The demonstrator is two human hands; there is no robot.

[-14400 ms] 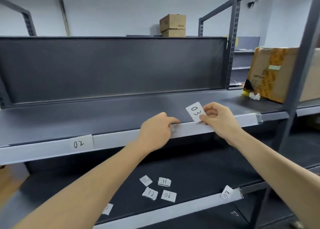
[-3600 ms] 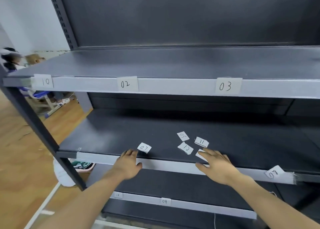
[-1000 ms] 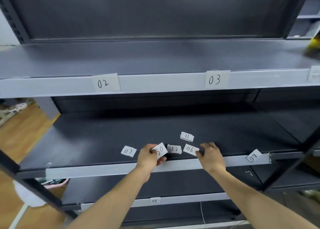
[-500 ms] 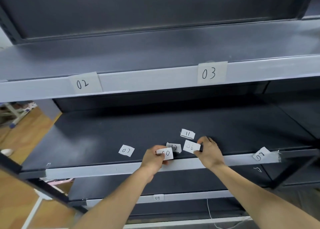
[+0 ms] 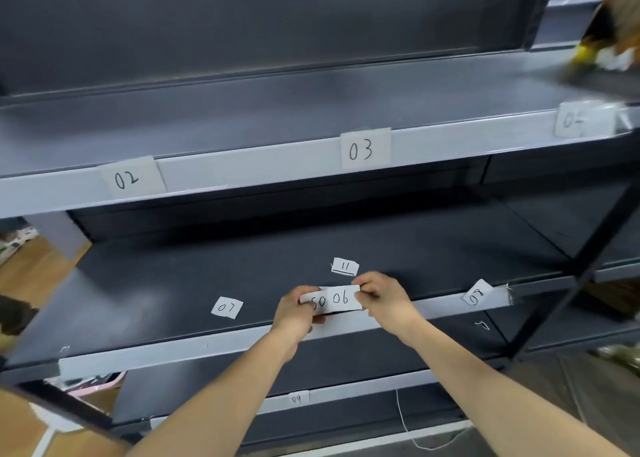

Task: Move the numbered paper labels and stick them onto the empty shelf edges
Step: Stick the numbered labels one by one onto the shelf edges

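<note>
- White paper slips with handwritten numbers lay on the dark grey metal middle shelf (image 5: pixel 138 290), kept loose there, it seemed, as a stock within reach of the edges to be labelled.
- The left hand (image 5: pixel 298 313) pinched the small white slip marked 05 (image 5: pixel 317 301), which showed upside down, while the right hand (image 5: pixel 384 301) gripped the white slip marked 06 (image 5: pixel 341 298) by its right end.
- Both slips were held just above the pale grey front edge of the middle shelf (image 5: pixel 207 347), overlapping, probably so that they could be sorted into order before sticking.
- That edge looked mostly bare; only a crumpled white slip (image 5: pixel 477 293) leaned on it far to the right.
- Loose slips 07 (image 5: pixel 227 307) and 11 (image 5: pixel 344 267) waited flat on the shelf.
- On the pale edge of the upper shelf (image 5: pixel 259 162), labels 02 (image 5: pixel 129 178) and 03 (image 5: pixel 363 149) already sat upright, facing outward to be read.
</note>
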